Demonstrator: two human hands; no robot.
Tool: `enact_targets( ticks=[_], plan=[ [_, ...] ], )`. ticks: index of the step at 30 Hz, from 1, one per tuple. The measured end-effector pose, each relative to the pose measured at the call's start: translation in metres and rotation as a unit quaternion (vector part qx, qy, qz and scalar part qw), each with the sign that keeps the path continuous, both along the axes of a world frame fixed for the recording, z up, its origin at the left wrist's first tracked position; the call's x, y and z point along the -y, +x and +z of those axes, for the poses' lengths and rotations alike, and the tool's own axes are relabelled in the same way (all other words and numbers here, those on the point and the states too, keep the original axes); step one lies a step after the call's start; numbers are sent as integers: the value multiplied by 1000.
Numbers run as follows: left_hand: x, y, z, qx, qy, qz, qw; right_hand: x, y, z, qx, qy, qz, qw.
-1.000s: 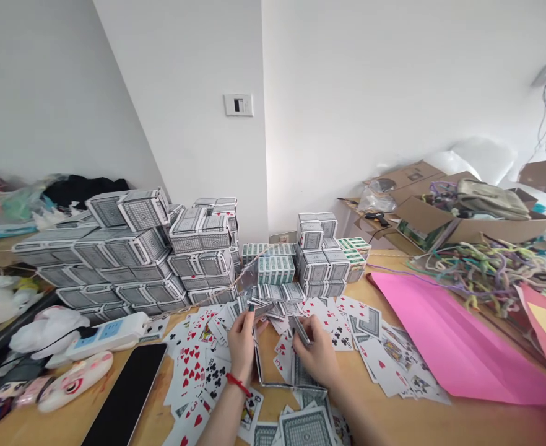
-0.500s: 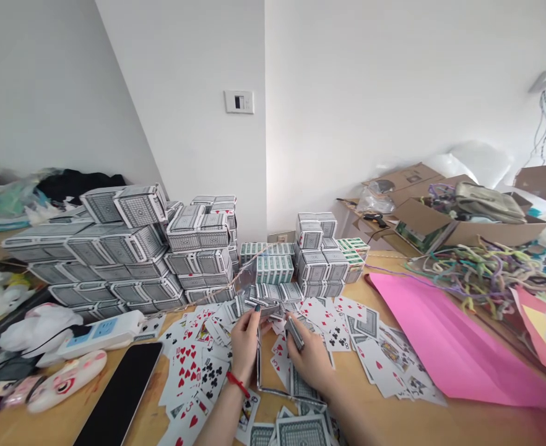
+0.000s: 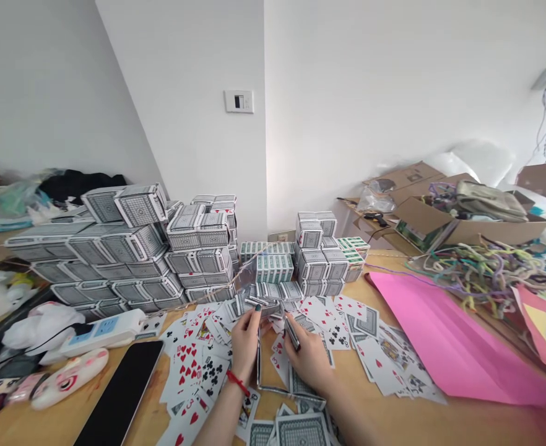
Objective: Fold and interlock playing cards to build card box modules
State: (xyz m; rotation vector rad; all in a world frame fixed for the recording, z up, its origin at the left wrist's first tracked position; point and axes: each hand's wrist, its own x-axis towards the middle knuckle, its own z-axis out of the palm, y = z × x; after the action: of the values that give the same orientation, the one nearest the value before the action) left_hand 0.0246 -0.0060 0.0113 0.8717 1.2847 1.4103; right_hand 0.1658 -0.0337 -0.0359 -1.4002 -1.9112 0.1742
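Note:
My left hand [image 3: 246,341], with a red cord on its wrist, pinches a joined strip of folded playing cards [image 3: 259,365] near its upper end. The strip runs down beside the wrist and bends right along the table. My right hand [image 3: 311,359] is closed around a small folded card piece [image 3: 292,334], its fingers partly hidden behind it. Between the hands, face-up heart cards [image 3: 278,362] lie on the wood. Loose playing cards [image 3: 189,362] spread to the left, and patterned card backs [image 3: 303,428] lie in front of the strip.
Stacked boxes built from cards [image 3: 115,244] rise at the left, with a smaller stack [image 3: 319,266] behind the hands. Green-and-white packs [image 3: 274,268] stand beside it. A black phone [image 3: 122,390], a power strip [image 3: 106,331], pink paper [image 3: 440,341] and tangled yarn [image 3: 486,266] surround the workspace.
My right hand has shifted slightly left with its folded card piece, closer to my left hand. In the last half second both hands have stayed nearly still, each keeping its grip.

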Motion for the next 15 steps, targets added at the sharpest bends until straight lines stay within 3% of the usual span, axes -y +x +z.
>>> enact_targets(
  ticks=[15],
  plan=[
    [1,0,3,-25,16,-16,999,1,-1,0,9,-20,-13,1000]
  ],
)
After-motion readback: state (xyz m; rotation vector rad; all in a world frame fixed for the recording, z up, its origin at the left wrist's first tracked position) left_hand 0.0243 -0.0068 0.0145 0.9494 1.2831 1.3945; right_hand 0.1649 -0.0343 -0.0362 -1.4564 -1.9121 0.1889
